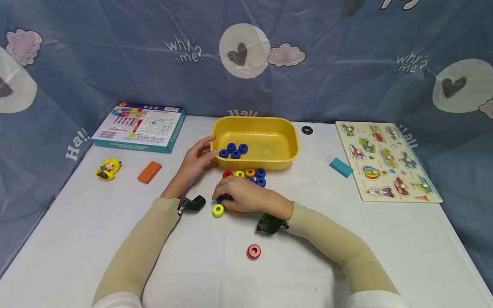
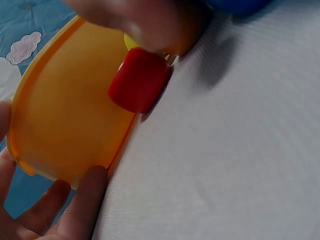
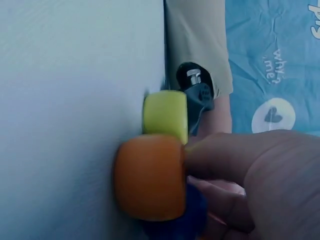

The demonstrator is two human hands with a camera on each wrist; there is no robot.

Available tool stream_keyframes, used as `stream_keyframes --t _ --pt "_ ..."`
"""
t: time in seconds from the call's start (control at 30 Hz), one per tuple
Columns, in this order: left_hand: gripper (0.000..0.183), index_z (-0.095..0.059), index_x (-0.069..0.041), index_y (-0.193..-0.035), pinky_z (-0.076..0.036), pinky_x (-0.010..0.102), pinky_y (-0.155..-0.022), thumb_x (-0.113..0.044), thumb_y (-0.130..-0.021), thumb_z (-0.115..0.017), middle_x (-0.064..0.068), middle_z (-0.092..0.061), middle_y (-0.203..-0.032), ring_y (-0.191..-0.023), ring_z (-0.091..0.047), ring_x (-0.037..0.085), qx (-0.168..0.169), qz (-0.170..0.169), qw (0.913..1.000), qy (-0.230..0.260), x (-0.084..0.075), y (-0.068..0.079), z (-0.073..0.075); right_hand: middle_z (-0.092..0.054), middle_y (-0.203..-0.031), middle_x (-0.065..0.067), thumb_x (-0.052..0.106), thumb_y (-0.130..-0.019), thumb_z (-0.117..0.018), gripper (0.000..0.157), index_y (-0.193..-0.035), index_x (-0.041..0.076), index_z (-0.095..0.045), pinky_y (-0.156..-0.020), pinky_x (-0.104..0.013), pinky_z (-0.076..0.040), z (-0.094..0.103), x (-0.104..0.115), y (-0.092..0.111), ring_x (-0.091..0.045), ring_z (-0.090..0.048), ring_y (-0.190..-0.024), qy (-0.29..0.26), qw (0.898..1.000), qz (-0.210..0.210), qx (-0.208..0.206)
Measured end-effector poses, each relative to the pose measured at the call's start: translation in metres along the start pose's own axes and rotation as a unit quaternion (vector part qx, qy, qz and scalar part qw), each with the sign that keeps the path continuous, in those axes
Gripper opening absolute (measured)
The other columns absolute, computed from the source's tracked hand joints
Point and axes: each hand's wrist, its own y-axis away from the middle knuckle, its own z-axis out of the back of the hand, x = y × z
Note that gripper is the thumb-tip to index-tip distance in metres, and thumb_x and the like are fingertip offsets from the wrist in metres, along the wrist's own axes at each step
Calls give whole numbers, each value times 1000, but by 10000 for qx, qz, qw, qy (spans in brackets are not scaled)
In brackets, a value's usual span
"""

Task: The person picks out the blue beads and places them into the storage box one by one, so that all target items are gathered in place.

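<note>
Against the left end of a yellow plastic basin (image 1: 269, 164), my left hand (image 1: 193, 161) rests with its fingers spread at the rim. Several blue ring beads (image 1: 236, 154) lie inside the basin. My right hand (image 1: 242, 194) is just in front of it, thumb and fingers pinching a blue bead (image 1: 221, 199) low over the table. Close by that hand are a yellow bead (image 1: 218, 210) and an orange bead (image 3: 150, 177). A red bead (image 2: 140, 80) stands by the basin's front wall, in a group with yellow, orange and blue beads, partly hidden by the right hand.
A lone red bead (image 1: 253, 251) lies nearer the front. To the left are a boxed toy set (image 1: 140, 128), a yellow-haired figurine (image 1: 108, 169) and an orange block (image 1: 149, 172). A blue block (image 1: 341, 167), a picture puzzle board (image 1: 389, 162) and a black chip (image 1: 307, 130) are on the right.
</note>
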Motion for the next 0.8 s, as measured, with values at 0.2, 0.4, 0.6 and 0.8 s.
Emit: stream_keyframes --t 0.2,0.4,0.6,0.8 --pt "54 -37 -30 -149 -54 34 -98 -31 -98 -57 8 -37 -153 -129 -51 29 -3 1 10000 6 2 -1 0 -71 -106 5 15 -91 -66 18 -107 14 -73 -98 -26 -49 -2 -1 1 -11 -60 -105 111 9999 -103 45" --pt "53 -38 -29 -148 -55 32 -96 -30 -98 -57 8 -38 -152 -127 -52 29 -67 -57 10000 31 1 1 2 -71 -107 3 13 -91 -66 20 -109 11 -72 -92 -22 -51 9 -1 -1 -11 -61 -99 -63 10000 -67 -31" --pt "55 -36 -29 -150 -56 30 -94 -30 -99 -56 8 -37 -152 -126 -52 29 -7 -42 10000 9 -2 2 3 -70 -107 -1 15 -90 -68 23 -112 9 -71 -79 -27 -54 53 -8 -1 -15 -60 -87 -220 9962 -279 -801" --pt "54 -38 -29 -149 -55 31 -94 -30 -98 -57 9 -37 -151 -127 -52 29 -34 5 10000 23 0 0 0 -71 -109 -6 16 -90 -68 26 -114 6 -70 -77 -30 -54 85 -37 0 -19 -61 -84 -364 9821 -1212 -1393"
